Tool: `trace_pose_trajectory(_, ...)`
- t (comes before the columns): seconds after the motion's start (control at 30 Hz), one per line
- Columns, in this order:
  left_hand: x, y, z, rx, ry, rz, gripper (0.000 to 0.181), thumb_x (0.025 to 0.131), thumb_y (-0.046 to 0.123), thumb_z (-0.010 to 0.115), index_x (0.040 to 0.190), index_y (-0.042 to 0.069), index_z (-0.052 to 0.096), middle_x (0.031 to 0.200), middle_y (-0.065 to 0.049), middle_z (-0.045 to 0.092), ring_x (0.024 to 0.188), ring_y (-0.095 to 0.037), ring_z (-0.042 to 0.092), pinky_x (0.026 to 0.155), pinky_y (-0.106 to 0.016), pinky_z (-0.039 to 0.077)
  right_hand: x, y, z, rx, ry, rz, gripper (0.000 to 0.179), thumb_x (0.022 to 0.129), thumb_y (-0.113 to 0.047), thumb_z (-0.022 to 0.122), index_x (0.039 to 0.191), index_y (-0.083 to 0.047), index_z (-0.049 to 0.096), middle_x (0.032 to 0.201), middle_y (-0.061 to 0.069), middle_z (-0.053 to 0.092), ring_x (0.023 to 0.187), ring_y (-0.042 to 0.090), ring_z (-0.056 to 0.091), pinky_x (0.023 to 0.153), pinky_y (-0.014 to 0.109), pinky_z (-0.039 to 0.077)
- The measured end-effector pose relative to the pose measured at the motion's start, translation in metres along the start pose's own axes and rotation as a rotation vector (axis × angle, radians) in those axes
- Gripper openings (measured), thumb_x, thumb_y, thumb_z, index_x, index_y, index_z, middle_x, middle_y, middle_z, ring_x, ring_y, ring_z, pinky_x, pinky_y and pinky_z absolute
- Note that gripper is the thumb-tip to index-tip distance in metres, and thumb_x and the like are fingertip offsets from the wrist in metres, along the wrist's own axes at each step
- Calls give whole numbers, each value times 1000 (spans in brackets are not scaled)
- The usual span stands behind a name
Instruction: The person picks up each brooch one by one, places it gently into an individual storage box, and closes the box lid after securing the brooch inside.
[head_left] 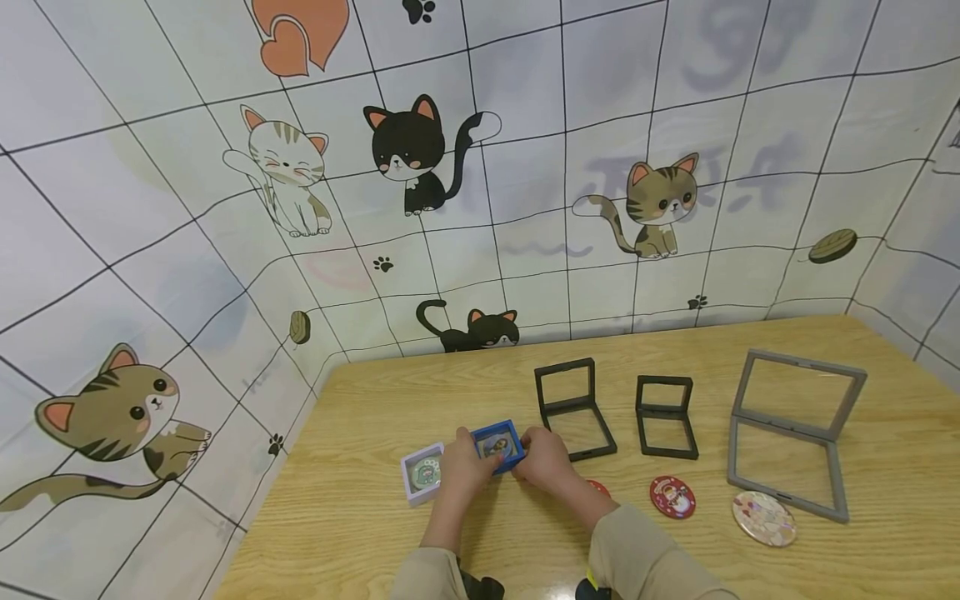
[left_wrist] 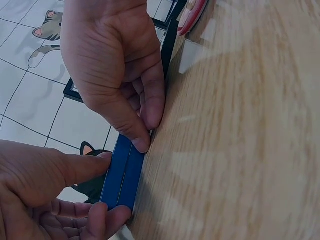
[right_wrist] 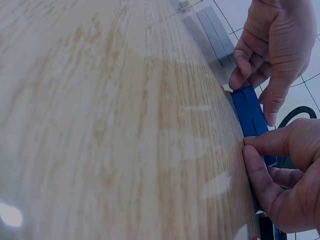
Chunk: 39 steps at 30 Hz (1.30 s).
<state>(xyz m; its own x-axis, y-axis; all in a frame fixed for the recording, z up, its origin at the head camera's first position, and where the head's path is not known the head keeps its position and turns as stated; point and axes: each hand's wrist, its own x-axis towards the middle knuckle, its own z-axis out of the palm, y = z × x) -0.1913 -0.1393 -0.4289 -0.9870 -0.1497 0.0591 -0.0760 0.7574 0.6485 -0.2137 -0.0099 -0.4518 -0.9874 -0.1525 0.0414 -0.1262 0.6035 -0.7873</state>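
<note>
A small blue display frame (left_wrist: pixel 125 172), closed with a thin seam along its side, is between my two hands over the table; a picture badge (head_left: pixel 496 445) shows through its window. My left hand (head_left: pixel 463 475) grips the frame's left part, thumb on one face and fingers curled under the other. From the other end my right hand (head_left: pixel 545 460) pinches the edge near the seam with thumb and index finger (right_wrist: pixel 272 142). Just left of my left hand, a closed lavender frame (head_left: pixel 407 481) holds a green round badge (head_left: pixel 427 473).
Behind my right hand stand two opened black frames, one larger (head_left: pixel 605 433) and one smaller (head_left: pixel 663 412). Farther right is an opened grey frame (head_left: pixel 783 430). Round badges lie in front: a red one (head_left: pixel 672 497), a pale one (head_left: pixel 764 518), another red one (head_left: pixel 599 487) partly behind my forearm.
</note>
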Motion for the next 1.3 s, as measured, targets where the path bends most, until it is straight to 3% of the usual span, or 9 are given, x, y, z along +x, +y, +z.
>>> trace_pose_trajectory(0.23,0,1,1,7,11,-13,58,70,17,77,108,-13,45,82,-23,58,73,-30,58,61,-39,47,0,1,1,13,-1,-6,33,60,3,73,88,8,58,70,8,58,53,14,52,46,25,44)
trace_pose_trajectory(0.5,2,0,3,31,28,8,56,68,16,78,104,-13,46,80,-24,58,72,-31,58,60,-40,47,0,0,0,-15,13,-23,32,58,2,73,86,7,58,65,5,56,56,15,50,48,25,42)
trace_pose_trajectory(1.07,0,0,3,22,12,-14,59,69,16,78,107,-15,45,83,-24,58,75,-32,58,63,-41,47,-4,-1,0,-46,25,-36,31,57,1,74,84,6,59,65,5,56,59,16,48,52,27,41)
trace_pose_trajectory(1.3,1,2,2,62,16,0,61,69,16,78,107,-16,45,82,-25,57,75,-34,58,63,-42,48,-3,-2,0,-73,39,-83,20,60,2,69,77,5,58,63,5,55,56,17,47,49,26,40)
